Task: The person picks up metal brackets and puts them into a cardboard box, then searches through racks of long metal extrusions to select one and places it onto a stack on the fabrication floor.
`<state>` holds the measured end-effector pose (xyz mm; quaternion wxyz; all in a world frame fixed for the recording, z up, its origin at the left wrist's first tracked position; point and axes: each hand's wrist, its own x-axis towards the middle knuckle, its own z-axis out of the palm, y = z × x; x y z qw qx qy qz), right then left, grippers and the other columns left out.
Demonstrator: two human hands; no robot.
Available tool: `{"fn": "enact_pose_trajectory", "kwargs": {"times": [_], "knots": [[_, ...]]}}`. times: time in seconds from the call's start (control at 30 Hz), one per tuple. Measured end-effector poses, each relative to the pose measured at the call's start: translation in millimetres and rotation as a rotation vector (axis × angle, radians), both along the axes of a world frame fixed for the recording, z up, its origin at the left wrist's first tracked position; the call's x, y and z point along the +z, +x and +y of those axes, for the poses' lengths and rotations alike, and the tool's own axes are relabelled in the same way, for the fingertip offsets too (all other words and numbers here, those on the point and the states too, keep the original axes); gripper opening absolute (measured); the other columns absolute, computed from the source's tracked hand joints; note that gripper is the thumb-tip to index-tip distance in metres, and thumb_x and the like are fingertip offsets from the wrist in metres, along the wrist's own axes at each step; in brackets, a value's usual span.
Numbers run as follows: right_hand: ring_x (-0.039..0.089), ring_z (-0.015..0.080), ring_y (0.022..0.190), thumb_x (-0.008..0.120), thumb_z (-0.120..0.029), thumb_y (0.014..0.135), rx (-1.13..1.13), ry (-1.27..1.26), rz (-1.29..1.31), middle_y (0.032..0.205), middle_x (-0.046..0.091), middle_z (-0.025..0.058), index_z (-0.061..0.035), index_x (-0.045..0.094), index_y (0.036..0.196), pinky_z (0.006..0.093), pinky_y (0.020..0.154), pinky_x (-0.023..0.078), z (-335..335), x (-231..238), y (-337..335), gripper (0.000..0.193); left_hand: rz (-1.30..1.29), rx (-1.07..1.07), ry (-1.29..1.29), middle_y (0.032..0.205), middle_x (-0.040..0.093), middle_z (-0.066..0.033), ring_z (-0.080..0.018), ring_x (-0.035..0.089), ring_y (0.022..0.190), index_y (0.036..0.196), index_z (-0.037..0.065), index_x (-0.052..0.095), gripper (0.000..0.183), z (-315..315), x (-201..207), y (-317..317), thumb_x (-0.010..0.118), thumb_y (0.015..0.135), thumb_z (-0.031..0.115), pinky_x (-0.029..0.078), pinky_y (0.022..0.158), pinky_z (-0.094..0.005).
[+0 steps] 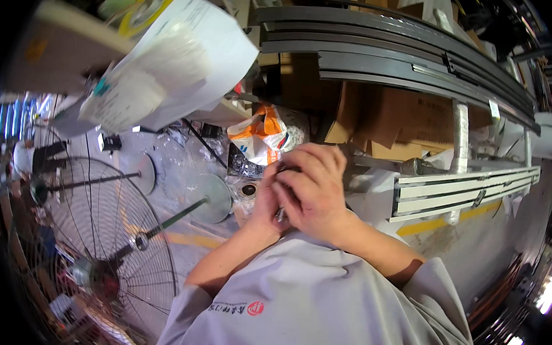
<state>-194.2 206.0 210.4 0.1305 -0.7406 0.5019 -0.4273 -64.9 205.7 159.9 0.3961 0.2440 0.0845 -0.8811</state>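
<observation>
Close in front of my chest, my left hand (267, 199) and my right hand (315, 191) meet, fingers curled toward each other. The right hand's fingers bend over the left and cover most of what lies between them. A small dark, partly shiny piece shows in slivers between the fingers; its kind is hidden. Just beyond the hands stands an open white and orange plastic bag (264, 136).
Long grey metal profiles (385, 43) lie on a rack at upper right, with white profiles (457, 199) lower down. Cardboard (393, 116) sits behind them. A large wire-cage fan (105, 225) stands at left. Paper sheets (182, 59) hang at upper left.
</observation>
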Motion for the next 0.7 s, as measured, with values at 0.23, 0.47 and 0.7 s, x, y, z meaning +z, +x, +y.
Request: {"fn": "enact_pose_trajectory", "kwargs": {"times": [0.23, 0.47, 0.7], "knots": [[0.06, 0.0369, 0.089, 0.066, -0.011, 0.081, 0.023, 0.172, -0.423, 0.091, 0.065, 0.0164, 0.0001, 0.066, 0.09, 0.0451, 0.08, 0.047, -103.0, -45.6, -25.8, 0.014, 0.061, 0.13, 0.063, 0.092, 0.055, -0.0044, -0.0179, 0.046, 0.074, 0.09, 0.014, 0.051, 0.019, 11.6, -27.6, 34.4, 0.052, 0.095, 0.033, 0.045, 0.053, -0.0254], [0.062, 0.0401, 0.099, 0.065, -0.004, 0.068, 0.353, 0.204, -0.199, 0.099, 0.067, 0.0195, -0.0005, 0.066, 0.095, 0.0456, 0.09, 0.05, -273.0, -146.0, 30.3, 0.028, 0.067, 0.342, 0.077, 0.09, 0.055, -0.0069, -0.0184, 0.046, 0.07, 0.092, 0.011, 0.057, 0.024, 31.2, -31.7, 49.8, 0.054, 0.097, 0.035, 0.045, 0.049, -0.0255], [0.068, 0.0311, 0.103, 0.057, -0.022, 0.091, 0.607, 0.406, 0.142, 0.113, 0.07, 0.0152, -0.0036, 0.071, 0.107, 0.0388, 0.083, 0.055, -323.7, -138.2, 93.8, 0.028, -0.044, 0.385, 0.01, 0.093, 0.056, -0.0058, -0.018, 0.048, 0.07, 0.095, 0.013, 0.06, 0.021, 30.4, -20.7, 43.2, 0.053, 0.098, 0.033, 0.045, 0.052, -0.0262]]}}
